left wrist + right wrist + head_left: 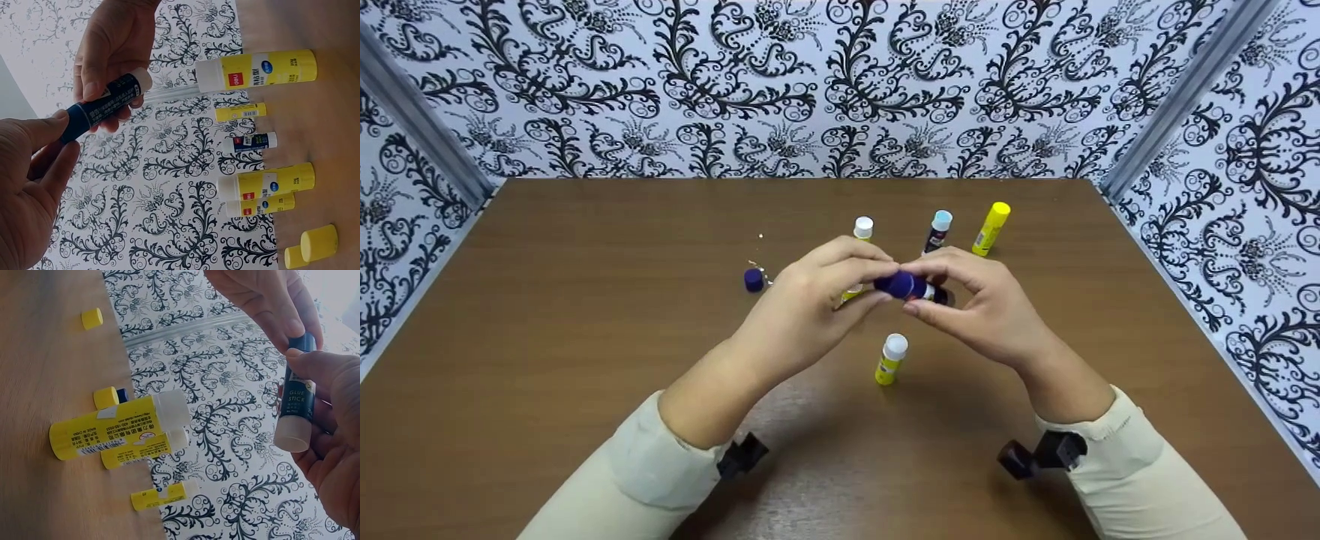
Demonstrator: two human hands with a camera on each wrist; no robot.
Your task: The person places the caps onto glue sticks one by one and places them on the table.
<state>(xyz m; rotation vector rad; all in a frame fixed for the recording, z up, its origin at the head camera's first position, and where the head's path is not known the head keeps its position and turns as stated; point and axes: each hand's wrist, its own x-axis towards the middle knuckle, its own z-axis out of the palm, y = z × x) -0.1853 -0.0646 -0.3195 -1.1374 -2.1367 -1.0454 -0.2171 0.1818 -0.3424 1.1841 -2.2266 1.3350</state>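
Above the table, both hands hold a dark blue glue stick (924, 289) between them. My left hand (817, 304) pinches its blue cap end (73, 126) between thumb and fingers. Around the labelled barrel (300, 396) curl the fingers and thumb of my right hand (990, 304). The stick's whitish base end (292, 434) points away from the left hand. Just below the hands, a yellow glue stick (889, 361) with a white end stands upright. Another yellow one (862, 228) rises behind the left hand, partly hidden by it.
Farther back stand a dark glue stick (937, 231) with a pale blue end and an all-yellow one (992, 229). A dark blue cap (754, 280) lies left of the hands by small pale crumbs. Yellow caps (319, 243) show in the wrist views. Patterned walls edge the table.
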